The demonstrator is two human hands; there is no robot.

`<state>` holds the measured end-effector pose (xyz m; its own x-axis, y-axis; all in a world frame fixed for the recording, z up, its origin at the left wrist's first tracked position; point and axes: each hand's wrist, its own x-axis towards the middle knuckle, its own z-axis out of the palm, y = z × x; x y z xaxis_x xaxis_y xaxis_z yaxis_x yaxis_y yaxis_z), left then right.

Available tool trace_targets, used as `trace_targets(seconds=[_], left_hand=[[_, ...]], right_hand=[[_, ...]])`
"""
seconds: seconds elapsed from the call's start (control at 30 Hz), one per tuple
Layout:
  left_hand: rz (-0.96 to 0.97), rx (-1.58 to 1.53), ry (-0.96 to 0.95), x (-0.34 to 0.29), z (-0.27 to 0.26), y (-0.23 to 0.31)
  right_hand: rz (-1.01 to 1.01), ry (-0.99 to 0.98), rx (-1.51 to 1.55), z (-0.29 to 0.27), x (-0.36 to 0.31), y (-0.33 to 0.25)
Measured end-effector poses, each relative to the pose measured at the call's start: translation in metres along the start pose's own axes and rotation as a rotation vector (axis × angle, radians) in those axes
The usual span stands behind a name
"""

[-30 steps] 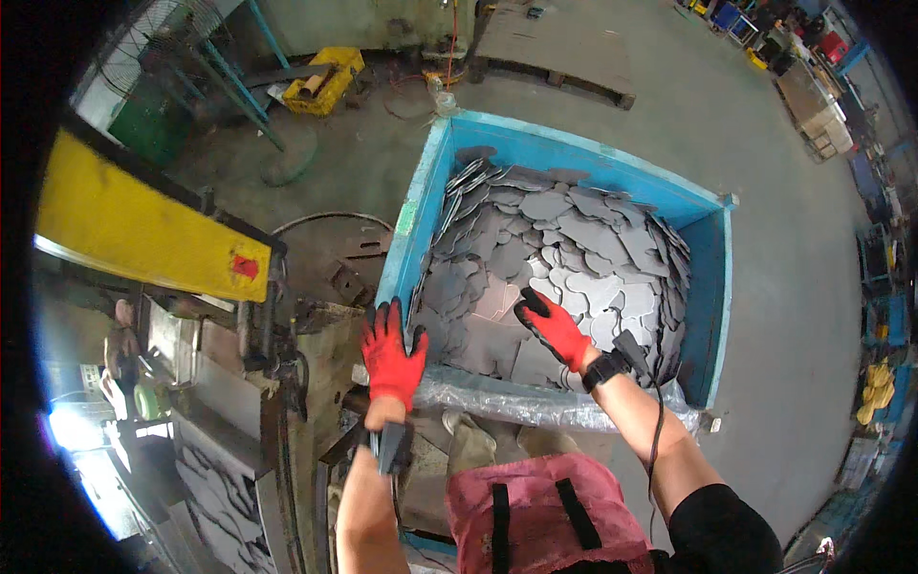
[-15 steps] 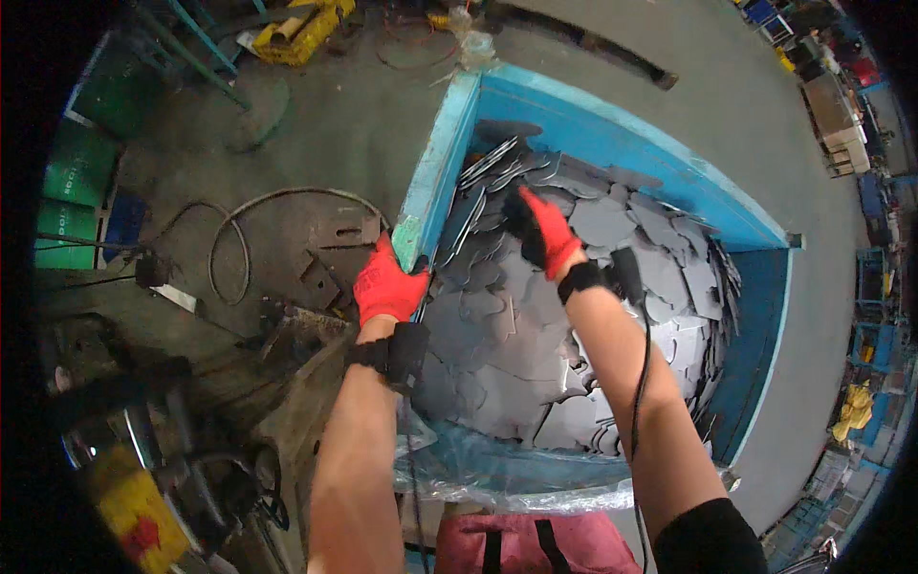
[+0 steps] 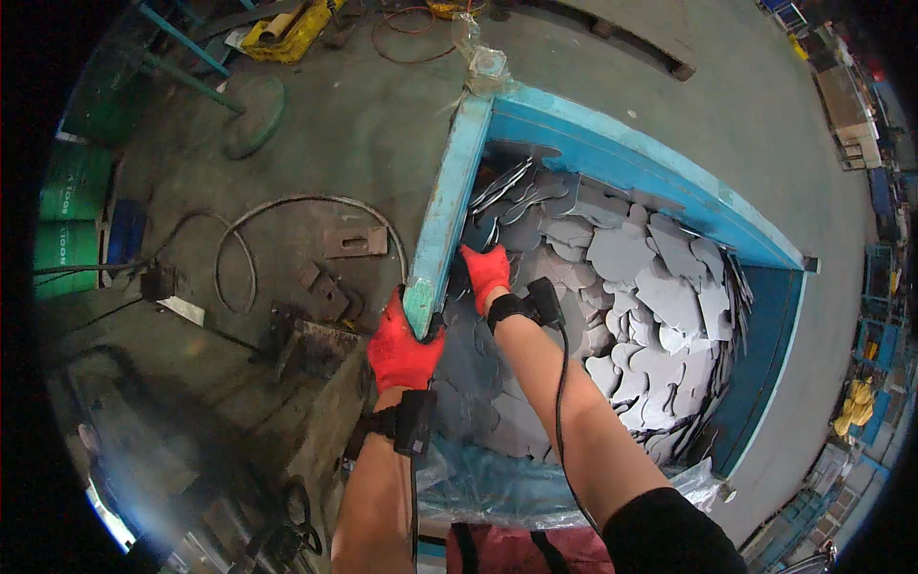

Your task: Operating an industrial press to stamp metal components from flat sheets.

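A blue metal bin [image 3: 660, 158] holds a heap of flat grey sheet-metal pieces [image 3: 622, 253] with curved cut edges. My left hand [image 3: 404, 346], in a red glove with dark fingertips, is wrapped round the near end of the bin's left wall, where the paint is worn. Inside that wall, my right hand [image 3: 488, 272] reaches down among the pieces in a matching glove. Its fingers are mostly hidden, so whether it grips a piece does not show. Several thin pieces [image 3: 502, 184] stand on edge in the far left corner.
Clear plastic film [image 3: 535, 478] hangs over the bin's near side. Left of the bin, a looped cable [image 3: 229, 249] and a slotted metal block [image 3: 354, 242] lie on the floor. Green drums [image 3: 72, 191] stand farther left. Shelving with parts [image 3: 875, 325] lines the right.
My right hand has moved left and nearer, from the middle of the heap to beside the left wall. My left hand stays on the wall's end. The whole view has shifted slightly.
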<state>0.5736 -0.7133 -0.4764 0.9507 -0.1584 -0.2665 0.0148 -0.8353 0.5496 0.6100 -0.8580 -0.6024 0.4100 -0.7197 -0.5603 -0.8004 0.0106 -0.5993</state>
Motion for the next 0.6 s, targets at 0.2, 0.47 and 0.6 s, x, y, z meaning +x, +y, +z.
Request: trace_targets(seconds=[0.2,0.47,0.6], left_hand=[[-0.039,-0.006,-0.013,0.002,-0.004,0.004],[0.019,-0.023,-0.004,0.0,0.003,-0.007],[0.003,0.014,0.014,-0.002,-0.002,0.0]], right_hand=[[0.005,0.007,-0.18,0.005,0.008,0.004],[-0.04,-0.243,0.481,-0.064,-0.014,0.07],[-0.026,-0.359,0.743,-0.138,-0.053,0.111]])
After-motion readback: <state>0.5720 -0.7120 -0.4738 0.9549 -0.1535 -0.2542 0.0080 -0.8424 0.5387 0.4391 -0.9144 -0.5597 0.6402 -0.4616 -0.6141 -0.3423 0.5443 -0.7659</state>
